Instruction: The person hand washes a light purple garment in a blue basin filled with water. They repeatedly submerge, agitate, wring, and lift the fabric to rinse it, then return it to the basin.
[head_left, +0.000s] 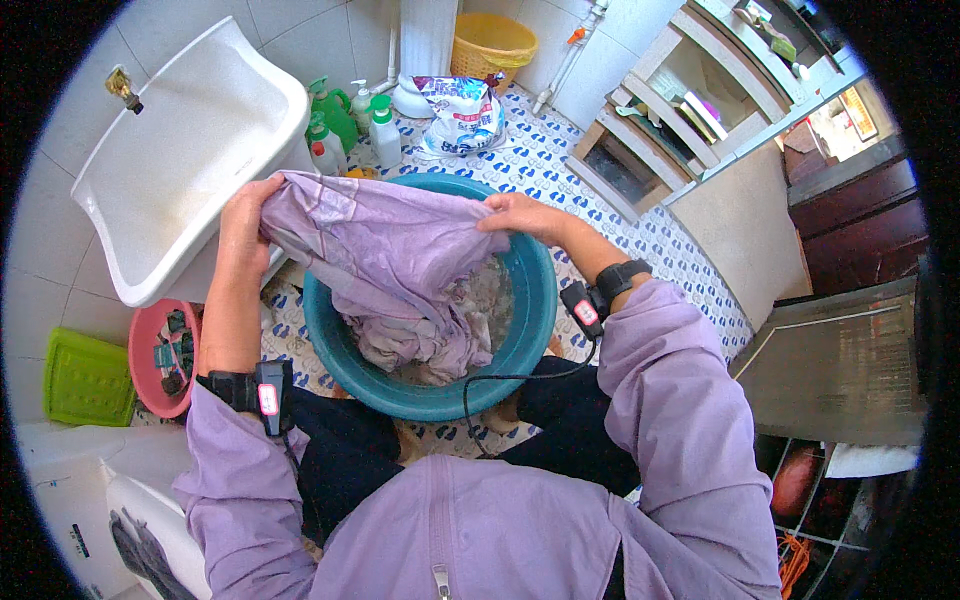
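A wet purple cloth (382, 232) with paler patches is stretched between my two hands above a round teal plastic basin (541, 300). My left hand (249, 214) grips its upper left corner, near the white sink. At the upper right edge, my right hand (525, 216) pinches the cloth between thumb and fingers, over the basin's far right rim. The cloth's lower part hangs in bunched folds down into the basin. Greyish, murky water (480, 296) shows around those folds, and the cloth hides much of the basin's inside.
A white ceramic sink (187, 142) juts out at the left. Several soap bottles (384, 135), a printed plastic bag (465, 116) and a yellow basket (491, 45) stand beyond the basin. A pink basin (163, 360) and a green plastic basket (88, 379) sit at left; a wooden shelf (637, 150) stands right.
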